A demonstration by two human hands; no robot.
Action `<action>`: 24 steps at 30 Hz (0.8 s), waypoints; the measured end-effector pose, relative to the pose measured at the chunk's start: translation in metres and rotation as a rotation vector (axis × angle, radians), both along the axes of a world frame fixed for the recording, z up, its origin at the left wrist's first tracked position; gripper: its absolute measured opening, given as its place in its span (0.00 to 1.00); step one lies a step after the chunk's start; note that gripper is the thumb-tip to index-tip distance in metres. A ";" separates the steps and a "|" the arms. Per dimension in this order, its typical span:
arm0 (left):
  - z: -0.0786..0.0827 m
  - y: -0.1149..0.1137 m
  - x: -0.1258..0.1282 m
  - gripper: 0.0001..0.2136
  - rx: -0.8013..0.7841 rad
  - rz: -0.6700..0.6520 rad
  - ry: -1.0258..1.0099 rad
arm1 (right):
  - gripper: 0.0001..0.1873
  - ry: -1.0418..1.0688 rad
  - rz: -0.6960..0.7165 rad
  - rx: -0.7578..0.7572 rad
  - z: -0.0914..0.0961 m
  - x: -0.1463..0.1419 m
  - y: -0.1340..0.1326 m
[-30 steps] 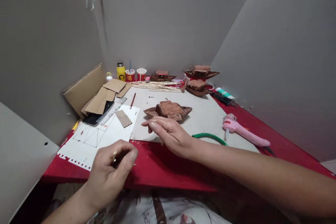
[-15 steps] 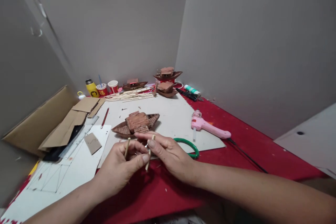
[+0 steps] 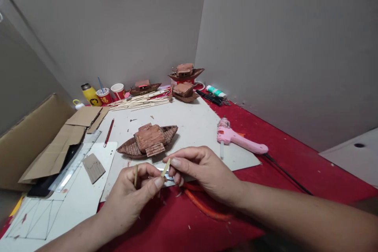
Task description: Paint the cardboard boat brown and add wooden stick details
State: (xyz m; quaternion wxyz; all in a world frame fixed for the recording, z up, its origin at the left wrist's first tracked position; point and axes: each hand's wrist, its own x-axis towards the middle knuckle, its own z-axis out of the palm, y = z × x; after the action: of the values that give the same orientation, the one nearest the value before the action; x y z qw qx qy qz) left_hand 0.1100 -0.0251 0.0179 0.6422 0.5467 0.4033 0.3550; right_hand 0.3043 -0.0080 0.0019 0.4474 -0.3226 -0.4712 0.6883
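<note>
Pale stick (image 3: 165,168) more slanted, apparently in both hands (image 3: 132,193) (image 3: 210,170)

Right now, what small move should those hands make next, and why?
Probably firm the pinch of the left hand on the short wooden stick before easing the right hand away: both hands' fingertips meet at that stick, and the left also carries a second stick between its fingers, which might loosen its hold.

Ahead on your left, a yellow bottle (image 3: 90,93) stands beside two paper cups (image 3: 118,93). Farther right, you have a white-and-teal tube (image 3: 216,91) lying near the grey wall (image 3: 280,47).
</note>
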 end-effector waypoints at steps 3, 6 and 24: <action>-0.005 0.000 -0.005 0.10 -0.022 0.009 0.017 | 0.17 0.033 0.030 -0.047 0.000 0.001 0.000; -0.008 0.000 -0.004 0.11 -0.052 0.002 0.017 | 0.17 0.058 0.047 -0.091 -0.001 0.001 -0.001; -0.007 -0.011 0.003 0.06 0.492 0.078 0.416 | 0.11 -0.079 0.141 -0.021 0.002 -0.002 -0.011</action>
State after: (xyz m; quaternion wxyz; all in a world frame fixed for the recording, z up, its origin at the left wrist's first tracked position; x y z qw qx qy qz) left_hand 0.1125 -0.0365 0.0107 0.3805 0.7306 0.4484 0.3470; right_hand 0.3022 -0.0186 0.0044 0.3753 -0.3202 -0.5030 0.7096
